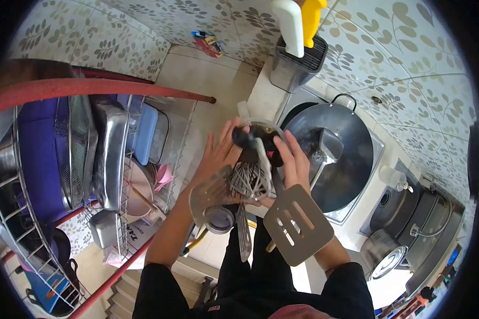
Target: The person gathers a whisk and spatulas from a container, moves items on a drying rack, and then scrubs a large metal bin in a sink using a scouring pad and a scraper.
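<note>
A bundle of kitchen utensils stands between my hands, its heads spread toward the camera: a wire whisk (250,181), a slotted turner (298,226) and another metal turner (210,195). They partly hide a round holder (271,127) with a pale rim and dark items inside. My left hand (221,151) presses against the holder's left side, fingers stretched. On its right side, my right hand (295,159) curves its fingers around it. The undersides of both hands are hidden by the utensils.
A dark wok (351,165) with a metal ladle (330,149) sits on the stove at right. Beyond are a sink (394,207) and a steel pot (380,255). A knife block (298,66) stands at the top. A red-edged dish rack (101,85) fills the left.
</note>
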The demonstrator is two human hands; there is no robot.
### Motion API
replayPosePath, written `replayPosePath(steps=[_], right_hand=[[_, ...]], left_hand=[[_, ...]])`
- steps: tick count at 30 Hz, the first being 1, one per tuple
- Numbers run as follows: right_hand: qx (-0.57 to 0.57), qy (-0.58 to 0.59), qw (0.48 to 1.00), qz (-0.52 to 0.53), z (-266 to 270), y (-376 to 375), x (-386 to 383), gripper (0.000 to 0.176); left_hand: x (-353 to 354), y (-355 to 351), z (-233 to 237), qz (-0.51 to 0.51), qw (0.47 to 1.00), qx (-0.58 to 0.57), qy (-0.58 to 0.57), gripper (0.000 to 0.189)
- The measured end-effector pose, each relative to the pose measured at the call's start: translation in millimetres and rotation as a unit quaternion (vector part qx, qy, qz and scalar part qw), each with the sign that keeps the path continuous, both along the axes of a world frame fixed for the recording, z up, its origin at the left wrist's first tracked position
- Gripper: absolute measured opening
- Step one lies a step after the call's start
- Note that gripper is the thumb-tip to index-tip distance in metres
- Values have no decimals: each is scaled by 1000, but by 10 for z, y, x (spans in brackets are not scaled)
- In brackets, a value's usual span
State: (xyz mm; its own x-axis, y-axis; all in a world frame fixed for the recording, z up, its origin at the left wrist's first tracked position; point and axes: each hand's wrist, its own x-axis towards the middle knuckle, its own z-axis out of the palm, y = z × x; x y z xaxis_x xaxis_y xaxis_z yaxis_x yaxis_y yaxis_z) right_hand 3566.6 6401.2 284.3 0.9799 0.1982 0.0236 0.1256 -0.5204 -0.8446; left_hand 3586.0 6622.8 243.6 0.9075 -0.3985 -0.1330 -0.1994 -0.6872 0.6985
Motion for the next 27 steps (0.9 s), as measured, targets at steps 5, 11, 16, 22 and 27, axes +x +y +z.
replayPosePath(steps=[5, 11, 16, 22, 27], right_hand=[[-69, -2, 995, 74, -65, -8, 17, 103], [-156, -9, 984, 83, 28, 50, -172, 87], [-41, -1, 994, 104, -96, 11, -323, 76], [1, -48, 996, 77, -297, 66, -548, 64], [24, -56, 997, 49, -329, 125, -598, 58]], left_hand=[[17, 6, 349, -80, 985, 136, -62, 104], [-84, -53, 331, -60, 977, 186, -81, 77], [-274, -17, 212, -9, 998, -49, -26, 55], [-487, 99, -137, -33, 994, -72, -76, 56], [-533, 146, -185, -51, 992, -75, -89, 53]])
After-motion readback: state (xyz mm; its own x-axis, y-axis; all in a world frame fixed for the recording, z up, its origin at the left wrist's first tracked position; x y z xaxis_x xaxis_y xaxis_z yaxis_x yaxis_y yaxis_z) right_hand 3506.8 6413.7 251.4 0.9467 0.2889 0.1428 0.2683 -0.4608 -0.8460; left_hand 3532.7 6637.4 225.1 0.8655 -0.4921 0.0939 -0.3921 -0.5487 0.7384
